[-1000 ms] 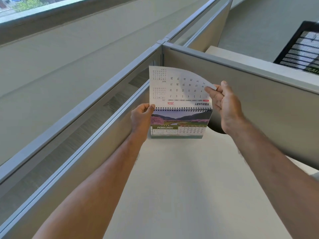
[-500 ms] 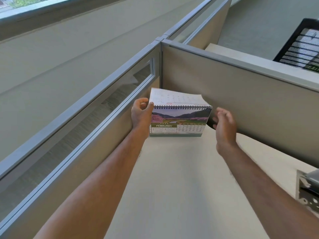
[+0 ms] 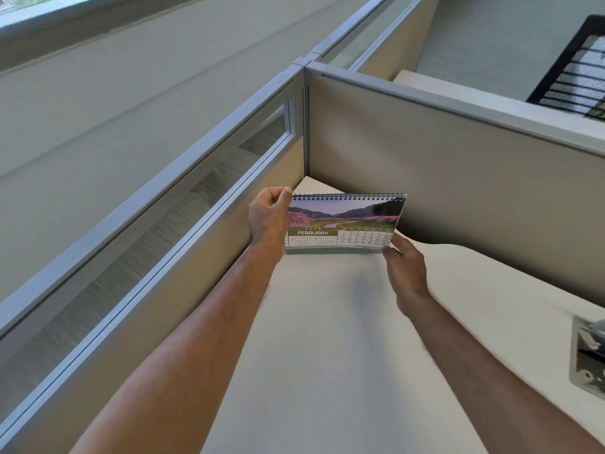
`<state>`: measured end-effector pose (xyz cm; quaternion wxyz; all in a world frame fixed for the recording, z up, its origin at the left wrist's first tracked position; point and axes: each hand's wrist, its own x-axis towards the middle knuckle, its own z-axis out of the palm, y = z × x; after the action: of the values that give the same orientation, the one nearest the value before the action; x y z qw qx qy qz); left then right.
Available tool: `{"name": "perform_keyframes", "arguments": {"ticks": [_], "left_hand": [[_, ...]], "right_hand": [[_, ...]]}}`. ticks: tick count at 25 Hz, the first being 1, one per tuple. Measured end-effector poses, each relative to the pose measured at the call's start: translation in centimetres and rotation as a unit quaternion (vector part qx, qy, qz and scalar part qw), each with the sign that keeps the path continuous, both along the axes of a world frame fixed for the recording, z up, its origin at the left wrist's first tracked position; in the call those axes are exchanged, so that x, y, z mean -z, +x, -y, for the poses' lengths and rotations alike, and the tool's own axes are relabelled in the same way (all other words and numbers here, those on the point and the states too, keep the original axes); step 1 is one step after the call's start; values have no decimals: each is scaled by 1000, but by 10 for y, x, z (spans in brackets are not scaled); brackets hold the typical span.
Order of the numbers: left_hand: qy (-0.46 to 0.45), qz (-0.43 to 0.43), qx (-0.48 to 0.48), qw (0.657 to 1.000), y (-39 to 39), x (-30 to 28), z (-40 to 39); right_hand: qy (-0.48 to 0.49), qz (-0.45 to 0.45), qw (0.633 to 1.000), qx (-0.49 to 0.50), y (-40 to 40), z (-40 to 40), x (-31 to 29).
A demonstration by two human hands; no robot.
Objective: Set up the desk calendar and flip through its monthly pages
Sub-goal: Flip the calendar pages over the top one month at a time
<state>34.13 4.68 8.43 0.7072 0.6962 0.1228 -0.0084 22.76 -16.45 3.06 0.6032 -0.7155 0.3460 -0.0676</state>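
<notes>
Both hands (image 3: 268, 217) gripping calendar (image 3: 343, 224) edges

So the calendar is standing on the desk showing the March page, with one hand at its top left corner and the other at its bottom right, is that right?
Not quite: the head view shows the calendar open at FEBRUARY, not March. The rest holds: the left hand grips its top left corner, the right hand its bottom right, on the desk.
</notes>
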Motion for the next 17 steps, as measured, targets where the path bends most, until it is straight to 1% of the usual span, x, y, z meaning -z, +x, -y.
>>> {"name": "perform_keyframes", "arguments": {"ticks": [3, 5, 8, 12, 17], "left_hand": [[2, 9, 1, 1000, -1, -2, 0], [4, 11, 5, 1000, -1, -2, -1], [-1, 5, 12, 1000, -1, -2, -2], [-4, 0, 12, 1000, -2, -4, -2], [-37, -33, 7, 999, -2, -8, -1]], "right_hand": [[-56, 10, 997, 46, -3, 3, 1], [-87, 13, 994, 56, -5, 6, 0], [-99, 4, 994, 51, -9, 11, -4], [-150, -6, 988, 29, -14, 15, -11], [-197, -26, 980, 9, -25, 18, -23]]}}
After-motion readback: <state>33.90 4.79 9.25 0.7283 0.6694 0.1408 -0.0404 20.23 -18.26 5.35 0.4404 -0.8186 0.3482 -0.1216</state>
